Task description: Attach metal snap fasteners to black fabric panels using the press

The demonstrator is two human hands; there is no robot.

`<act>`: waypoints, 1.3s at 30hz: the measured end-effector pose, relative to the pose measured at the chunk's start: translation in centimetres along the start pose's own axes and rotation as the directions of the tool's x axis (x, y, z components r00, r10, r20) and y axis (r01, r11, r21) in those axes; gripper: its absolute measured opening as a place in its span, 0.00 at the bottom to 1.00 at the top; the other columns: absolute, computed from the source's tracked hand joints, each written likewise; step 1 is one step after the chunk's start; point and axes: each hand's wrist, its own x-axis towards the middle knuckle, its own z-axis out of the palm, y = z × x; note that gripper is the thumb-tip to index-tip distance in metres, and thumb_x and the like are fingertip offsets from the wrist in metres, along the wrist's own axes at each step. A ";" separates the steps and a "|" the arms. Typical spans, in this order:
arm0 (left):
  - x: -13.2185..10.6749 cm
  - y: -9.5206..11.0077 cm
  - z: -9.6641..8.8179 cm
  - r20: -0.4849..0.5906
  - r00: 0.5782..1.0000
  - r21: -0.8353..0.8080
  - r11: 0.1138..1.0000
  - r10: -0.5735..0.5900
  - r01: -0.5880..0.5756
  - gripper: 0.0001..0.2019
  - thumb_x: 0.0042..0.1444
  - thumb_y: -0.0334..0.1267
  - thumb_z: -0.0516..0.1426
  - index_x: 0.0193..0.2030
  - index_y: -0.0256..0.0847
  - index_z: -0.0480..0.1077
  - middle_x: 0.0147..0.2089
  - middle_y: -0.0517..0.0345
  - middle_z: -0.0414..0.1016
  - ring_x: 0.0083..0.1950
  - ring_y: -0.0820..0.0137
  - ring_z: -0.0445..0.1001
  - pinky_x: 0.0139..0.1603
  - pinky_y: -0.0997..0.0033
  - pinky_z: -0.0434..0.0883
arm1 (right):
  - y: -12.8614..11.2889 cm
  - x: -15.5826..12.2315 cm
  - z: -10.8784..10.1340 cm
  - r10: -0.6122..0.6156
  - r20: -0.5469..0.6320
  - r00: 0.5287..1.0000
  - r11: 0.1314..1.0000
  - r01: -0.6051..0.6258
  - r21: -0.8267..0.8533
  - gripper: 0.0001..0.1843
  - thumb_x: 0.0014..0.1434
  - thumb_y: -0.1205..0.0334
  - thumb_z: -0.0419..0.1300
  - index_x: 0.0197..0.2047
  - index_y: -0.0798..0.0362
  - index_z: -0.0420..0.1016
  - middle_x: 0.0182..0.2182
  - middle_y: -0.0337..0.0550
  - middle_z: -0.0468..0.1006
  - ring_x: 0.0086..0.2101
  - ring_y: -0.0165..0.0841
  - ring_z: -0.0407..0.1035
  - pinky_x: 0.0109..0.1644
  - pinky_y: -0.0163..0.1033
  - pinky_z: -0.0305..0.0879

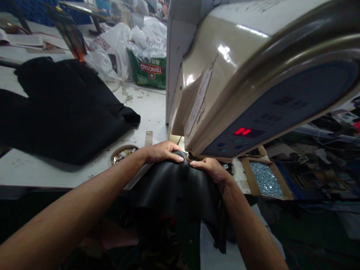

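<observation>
A black garment [177, 187] with a dark button on it hangs over the table's front edge, under the head of a beige machine [253, 75] that shows a red number display [243, 131]. My left hand [161, 152] lies on the top of the garment, fingers pressed down on the cloth. My right hand [209, 167] grips the same cloth beside it, right under the machine head. The fingertips of both hands nearly meet. The spot where the machine meets the cloth is hidden.
A pile of black fabric [62, 108] lies on the white table [146, 108] at left. A small round dish [122, 154] sits near my left wrist. A cardboard box of shiny studs [266, 180] stands at right. White plastic bags [112, 48] and a green carton [149, 69] are behind.
</observation>
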 end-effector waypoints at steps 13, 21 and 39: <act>0.0 -0.2 -0.2 0.005 1.000 0.013 1.000 0.004 -0.004 0.21 0.49 0.46 0.69 0.48 0.39 0.80 0.41 0.53 0.85 0.50 0.57 0.80 0.60 0.58 0.71 | 0.0 -0.2 -0.1 -0.018 -0.012 1.000 1.000 0.018 -0.008 0.17 0.50 0.47 0.74 0.38 0.50 0.85 0.26 0.44 0.82 0.43 0.50 0.78 0.48 0.49 0.73; 0.0 -0.2 -0.2 -0.004 1.000 0.047 0.999 -0.010 0.010 0.22 0.48 0.46 0.69 0.49 0.38 0.81 0.41 0.53 0.85 0.46 0.59 0.80 0.58 0.60 0.71 | -0.5 -0.5 0.0 0.000 -0.015 1.000 1.000 0.000 -0.020 0.18 0.51 0.46 0.74 0.37 0.50 0.85 0.25 0.44 0.82 0.44 0.51 0.78 0.50 0.50 0.72; 0.1 -0.1 0.0 0.009 0.999 -0.041 0.998 -0.049 0.049 0.18 0.47 0.42 0.69 0.46 0.41 0.82 0.45 0.55 0.84 0.46 0.62 0.80 0.62 0.60 0.69 | -0.6 -0.6 0.0 0.091 0.051 0.995 0.993 -0.094 0.070 0.15 0.51 0.47 0.72 0.30 0.49 0.82 0.19 0.42 0.77 0.36 0.48 0.77 0.46 0.50 0.72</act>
